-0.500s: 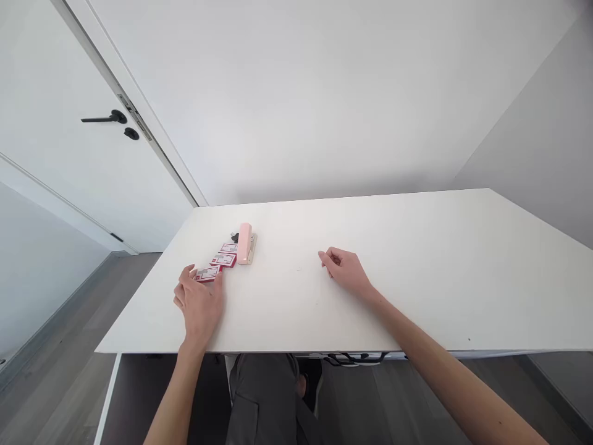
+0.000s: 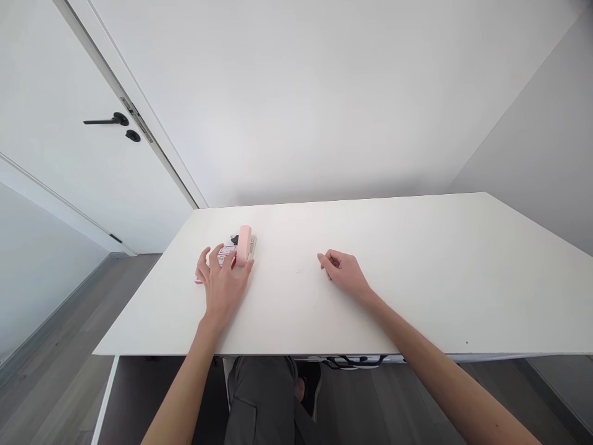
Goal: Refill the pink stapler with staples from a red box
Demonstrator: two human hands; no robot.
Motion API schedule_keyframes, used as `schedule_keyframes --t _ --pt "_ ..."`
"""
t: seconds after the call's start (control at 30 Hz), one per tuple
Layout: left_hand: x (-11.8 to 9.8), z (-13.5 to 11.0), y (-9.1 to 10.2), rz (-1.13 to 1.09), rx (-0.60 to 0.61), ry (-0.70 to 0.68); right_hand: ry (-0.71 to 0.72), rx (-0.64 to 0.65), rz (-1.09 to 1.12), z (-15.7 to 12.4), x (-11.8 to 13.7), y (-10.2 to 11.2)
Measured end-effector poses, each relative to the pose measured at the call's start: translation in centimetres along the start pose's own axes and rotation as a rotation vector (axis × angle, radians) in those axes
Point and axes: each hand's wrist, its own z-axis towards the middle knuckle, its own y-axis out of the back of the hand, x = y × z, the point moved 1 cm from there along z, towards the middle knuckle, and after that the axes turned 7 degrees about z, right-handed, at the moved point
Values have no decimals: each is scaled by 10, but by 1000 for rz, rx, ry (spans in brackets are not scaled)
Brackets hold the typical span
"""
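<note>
From where I stand, the left hand has its fingers parted and bent in a loose arch, and the near end of the pink stapler lies between thumb and forefinger. Whether either fingertip touches it, I can't tell. The stapler points away from the hand, its pale base showing on the thumb side.

The red-and-white cards or flat boxes are largely covered by those fingers; bits show beyond the fingertips, and a red sliver peeks out beside the outer fingers. Their print is too small to read, and how many there are is hidden. Just past them, a small dark object sits partly behind the stapler, its shape hard to make out.

The right hand rests well apart, fingers curled in toward the palm; the inside of the curl is mostly out of sight. Both forearms run out of view.

Under the hands is a white tabletop, with a dark speck beyond the right forearm. A plain wall rises ahead of the fingertips. Off past the left fingers stands a white door with a black handle, above grey plank flooring.
</note>
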Motion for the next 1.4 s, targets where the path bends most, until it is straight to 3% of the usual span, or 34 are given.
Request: schedule_keyframes --t 0.27,0.43,0.5,0.67,0.87,1.03,1.17,1.27,1.4 --pt "-25 14 -23 -69 -32 -92 1 5 9 3 1 -2" --pt "-45 9 -34 -245 123 -388 -12 -4 13 4 2 -3" --pt "-50 10 -38 -301 183 -444 0 -24 21 4 3 -3" --pt "-57 27 -55 -372 192 -238 -3 -47 34 5 5 -1" --pt "-68 48 -75 -542 383 -208 -4 -70 56 7 4 0" --pt "-67 43 -68 -561 432 -163 52 -152 58 12 3 1" --pt "-74 31 -59 -611 492 -252 278 -247 -85 12 2 -2" --pt "-85 23 -54 -668 559 -331 401 -205 -220 10 1 -5" --pt "-95 19 -48 -697 591 -366 430 -111 -281 7 2 -7"
